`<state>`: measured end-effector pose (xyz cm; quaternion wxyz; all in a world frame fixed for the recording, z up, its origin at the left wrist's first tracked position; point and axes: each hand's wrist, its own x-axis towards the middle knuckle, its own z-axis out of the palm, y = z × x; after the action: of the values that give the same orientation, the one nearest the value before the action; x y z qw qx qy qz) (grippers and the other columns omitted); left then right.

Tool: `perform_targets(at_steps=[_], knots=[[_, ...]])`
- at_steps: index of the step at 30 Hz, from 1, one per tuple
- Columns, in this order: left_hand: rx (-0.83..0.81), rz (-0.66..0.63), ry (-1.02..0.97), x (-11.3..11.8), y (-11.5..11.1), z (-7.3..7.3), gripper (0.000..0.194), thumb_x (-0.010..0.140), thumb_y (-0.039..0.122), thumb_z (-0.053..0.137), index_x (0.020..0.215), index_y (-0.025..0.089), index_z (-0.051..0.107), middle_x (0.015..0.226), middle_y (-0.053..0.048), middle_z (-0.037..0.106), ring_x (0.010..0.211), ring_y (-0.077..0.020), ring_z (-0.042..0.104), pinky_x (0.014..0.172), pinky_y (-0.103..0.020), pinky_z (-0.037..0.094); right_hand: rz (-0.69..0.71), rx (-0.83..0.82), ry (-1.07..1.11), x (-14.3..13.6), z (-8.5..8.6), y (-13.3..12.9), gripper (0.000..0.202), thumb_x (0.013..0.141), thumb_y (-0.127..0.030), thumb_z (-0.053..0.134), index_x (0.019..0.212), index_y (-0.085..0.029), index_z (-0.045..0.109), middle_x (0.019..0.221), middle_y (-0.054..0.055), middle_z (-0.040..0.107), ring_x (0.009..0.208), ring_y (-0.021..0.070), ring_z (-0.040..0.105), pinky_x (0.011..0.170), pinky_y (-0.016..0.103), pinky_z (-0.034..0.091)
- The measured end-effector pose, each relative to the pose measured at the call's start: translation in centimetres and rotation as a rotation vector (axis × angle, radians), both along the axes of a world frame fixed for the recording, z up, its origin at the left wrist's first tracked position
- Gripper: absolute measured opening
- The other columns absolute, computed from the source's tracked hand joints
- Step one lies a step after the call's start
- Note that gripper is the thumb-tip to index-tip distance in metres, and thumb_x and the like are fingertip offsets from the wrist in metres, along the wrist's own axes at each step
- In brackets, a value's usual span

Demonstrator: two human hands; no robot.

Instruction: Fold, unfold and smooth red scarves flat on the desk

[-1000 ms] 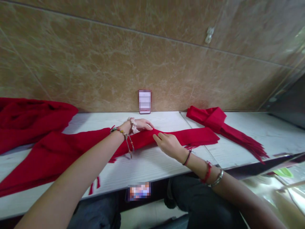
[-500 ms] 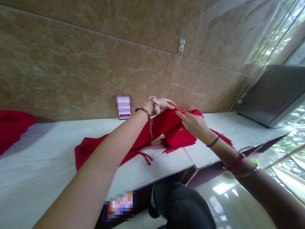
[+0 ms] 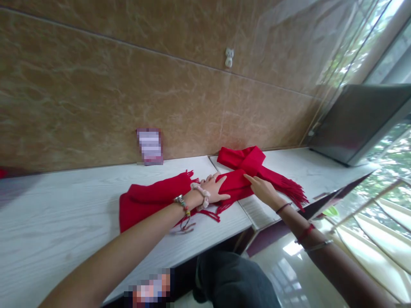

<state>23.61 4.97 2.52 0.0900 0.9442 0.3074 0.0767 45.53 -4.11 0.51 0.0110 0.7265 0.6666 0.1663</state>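
Note:
A red fringed scarf lies in folds along the white tabletop, with a crossed-over part at the right near the wall. My left hand rests on the middle of the scarf, its fingers spread. At the scarf's folded middle, my right hand touches the cloth with its index finger extended; its other fingers are partly hidden. Loose fringes show beside my left hand and at the scarf's right end.
A blurred-out card or box stands against the brown marble wall. A grey box-shaped appliance sits at the right end of the white table. Below the front edge are a dark-clothed leg and a pixelated item.
The scarf's raised middle has come down flat on the table. My left hand has moved down from near the wall onto the cloth, and its fingers have spread. The view has shifted right.

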Motion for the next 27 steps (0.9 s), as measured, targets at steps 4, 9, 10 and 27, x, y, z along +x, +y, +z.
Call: perform_targets(at_steps=[4, 9, 10, 27], knots=[[0.026, 0.026, 0.125, -2.1, -0.1, -0.1, 0.069, 0.08, 0.039, 0.051, 0.141, 0.019, 0.028, 0.15, -0.016, 0.014, 0.135, -0.036, 0.017, 0.102, -0.052, 0.029, 0.018, -0.012, 0.029, -0.1, 0.8, 0.1, 0.051, 0.085, -0.013, 0.031, 0.136, -0.017, 0.04, 0.101, 0.01, 0.063, 0.085, 0.0181, 0.06, 0.07, 0.026, 0.047], [0.096, 0.099, 0.131, -2.3, -1.5, -1.6, 0.07, 0.079, 0.028, 0.051, 0.142, 0.017, 0.023, 0.15, -0.014, 0.015, 0.134, -0.038, 0.017, 0.103, -0.056, 0.027, 0.152, 0.012, 0.001, 0.1, 0.4, 0.4, 0.049, 0.084, -0.011, 0.034, 0.132, -0.017, 0.046, 0.124, 0.014, 0.052, 0.103, 0.0203, 0.054, 0.08, 0.029, 0.048], [0.109, 0.111, 0.116, -2.0, -1.7, -2.1, 0.071, 0.079, 0.03, 0.051, 0.142, 0.014, 0.023, 0.149, -0.016, 0.016, 0.134, -0.0387, 0.017, 0.103, -0.057, 0.026, 0.185, 0.015, 0.009, 0.3, 0.1, 0.6, 0.048, 0.084, -0.01, 0.035, 0.13, -0.016, 0.048, 0.127, 0.014, 0.05, 0.108, 0.0212, 0.051, 0.084, 0.031, 0.048], [0.083, 0.028, 0.239, -3.1, -3.6, -1.1, 0.062, 0.083, -0.001, 0.033, 0.14, 0.023, 0.031, 0.15, -0.013, 0.016, 0.135, -0.0369, 0.015, 0.099, -0.054, 0.034, 0.408, 0.157, 0.368, 0.5, -1.5, 0.7, 0.062, 0.073, 0.0, 0.032, 0.131, -0.017, 0.046, 0.135, 0.014, 0.042, 0.118, 0.023, 0.049, 0.097, 0.04, 0.044]])
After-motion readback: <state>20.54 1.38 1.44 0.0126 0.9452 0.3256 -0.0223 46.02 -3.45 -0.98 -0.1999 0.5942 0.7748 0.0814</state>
